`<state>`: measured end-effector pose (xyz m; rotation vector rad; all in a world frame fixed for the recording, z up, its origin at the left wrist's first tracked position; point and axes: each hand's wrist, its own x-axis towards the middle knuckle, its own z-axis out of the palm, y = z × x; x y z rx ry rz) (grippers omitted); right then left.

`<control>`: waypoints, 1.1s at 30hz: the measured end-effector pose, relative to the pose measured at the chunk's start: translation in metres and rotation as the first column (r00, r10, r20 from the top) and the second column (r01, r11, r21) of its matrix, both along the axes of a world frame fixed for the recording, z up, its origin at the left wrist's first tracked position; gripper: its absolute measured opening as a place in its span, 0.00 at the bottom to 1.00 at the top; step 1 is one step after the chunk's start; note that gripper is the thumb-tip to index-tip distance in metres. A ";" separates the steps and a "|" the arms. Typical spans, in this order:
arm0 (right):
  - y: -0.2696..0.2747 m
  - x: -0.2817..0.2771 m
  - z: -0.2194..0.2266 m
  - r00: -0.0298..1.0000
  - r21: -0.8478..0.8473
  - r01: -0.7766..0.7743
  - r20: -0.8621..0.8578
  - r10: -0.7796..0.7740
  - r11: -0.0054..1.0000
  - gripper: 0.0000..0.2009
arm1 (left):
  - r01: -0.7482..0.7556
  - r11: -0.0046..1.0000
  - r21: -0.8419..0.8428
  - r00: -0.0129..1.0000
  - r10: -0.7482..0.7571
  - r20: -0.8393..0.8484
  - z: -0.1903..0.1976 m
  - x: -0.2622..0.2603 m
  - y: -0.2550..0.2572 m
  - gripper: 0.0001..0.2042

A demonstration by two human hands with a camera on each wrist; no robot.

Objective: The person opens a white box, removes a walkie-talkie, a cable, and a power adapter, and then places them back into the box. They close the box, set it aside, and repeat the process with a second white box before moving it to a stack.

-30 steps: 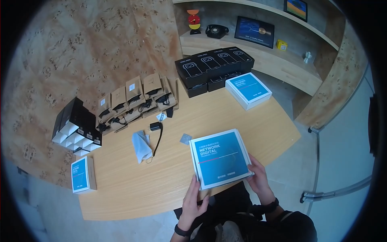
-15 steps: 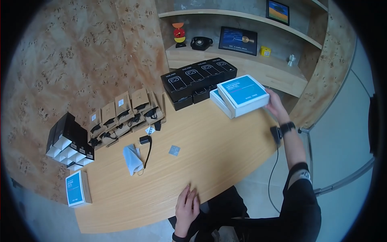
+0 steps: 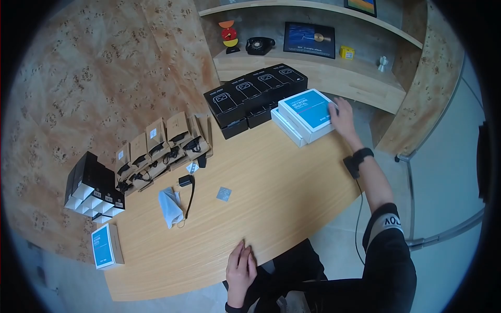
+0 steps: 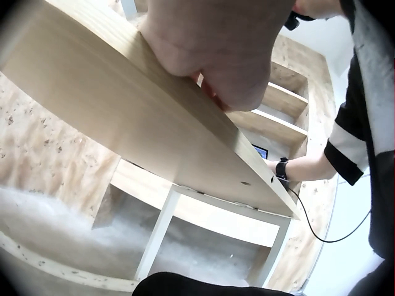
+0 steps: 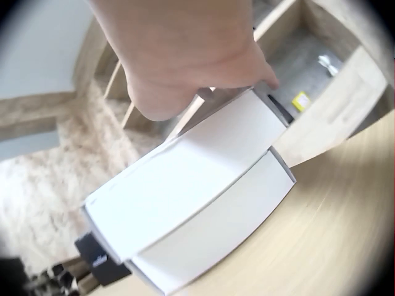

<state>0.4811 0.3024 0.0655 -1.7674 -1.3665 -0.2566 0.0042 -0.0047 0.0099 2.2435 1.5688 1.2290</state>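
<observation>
Two white boxes with blue lids are stacked at the table's back right; the upper box (image 3: 305,109) lies slightly offset on the lower box (image 3: 284,128). My right hand (image 3: 343,119) rests on the upper box's right edge with relaxed fingers; the right wrist view shows the hand (image 5: 191,68) above the white side of the upper box (image 5: 185,176). My left hand (image 3: 240,274) rests at the table's front edge, holding nothing. In the left wrist view the left hand (image 4: 216,49) is over the table edge (image 4: 185,98), its fingers mostly hidden.
Black boxes (image 3: 255,94) stand behind the stack. Brown packets with cables (image 3: 164,143), a black-and-white divided box (image 3: 94,193) and another blue-lidded box (image 3: 107,246) line the left. A grey cloth (image 3: 170,207), black adapter (image 3: 185,181) and small square packet (image 3: 224,194) lie mid-table.
The blue-lidded box moved from the front of the table to the back right, onto the other box. My left hand let go of it, and my right hand's grip has loosened on top.
</observation>
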 end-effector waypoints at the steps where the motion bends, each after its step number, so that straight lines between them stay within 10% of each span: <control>1: -0.018 -0.025 0.006 0.991 -0.066 -0.004 0.136 0.013 0.998 0.24 | -0.014 1.000 0.000 1.000 0.014 0.016 -0.001 0.000 0.001 0.10; 26: -0.007 -0.077 0.028 0.869 -0.326 0.059 0.481 0.112 0.944 0.25 | 0.052 0.999 0.016 0.995 -0.053 0.078 0.004 -0.006 -0.002 0.09; 29: -0.014 -0.124 0.035 0.796 0.034 -0.241 0.578 0.178 0.970 0.21 | 0.078 0.997 0.022 0.990 -0.080 0.120 -0.002 -0.008 -0.001 0.09; 33: -0.029 -0.204 0.033 0.620 -0.167 -0.443 0.653 0.435 0.881 0.23 | 0.059 0.998 0.034 0.988 -0.063 0.139 0.001 -0.008 -0.001 0.08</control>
